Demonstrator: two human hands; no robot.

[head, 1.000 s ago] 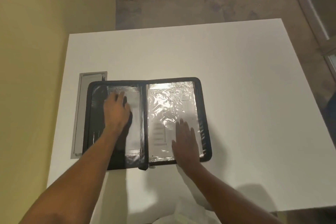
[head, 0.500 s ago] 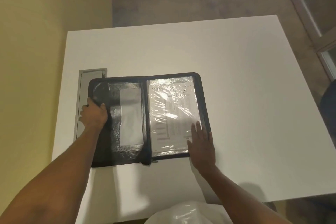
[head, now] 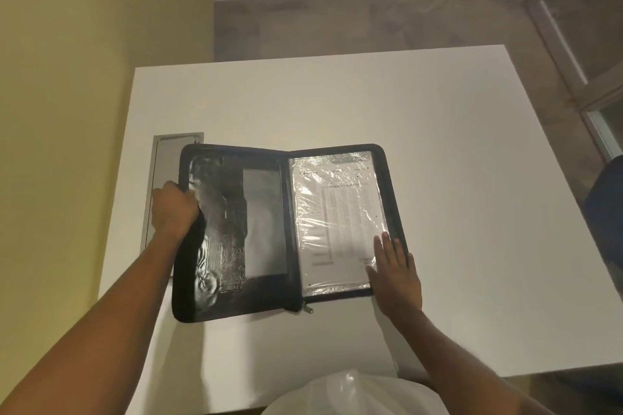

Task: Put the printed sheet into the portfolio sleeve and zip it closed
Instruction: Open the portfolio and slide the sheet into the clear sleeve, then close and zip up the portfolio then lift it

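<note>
A black zip portfolio (head: 236,307) lies open on the white table (head: 438,145). On its right half the printed sheet (head: 337,219) sits inside a clear plastic sleeve (head: 367,178). My left hand (head: 173,209) grips the portfolio's left outer edge, which is lifted slightly off the table. My right hand (head: 396,274) lies flat, fingers together, on the lower right corner of the sleeve and cover. The zip pull (head: 307,308) hangs at the bottom of the spine.
A grey metal cable flap (head: 161,165) is set in the table just left of the portfolio. A yellow wall stands at the left. A dark chair (head: 606,205) shows at the right edge. Something pale and plastic (head: 350,391) lies below the table's near edge.
My left hand slid off the left inner panel to the outer left edge, gripped it and began raising it. My right hand shifted right to the sleeve's lower right corner.
</note>
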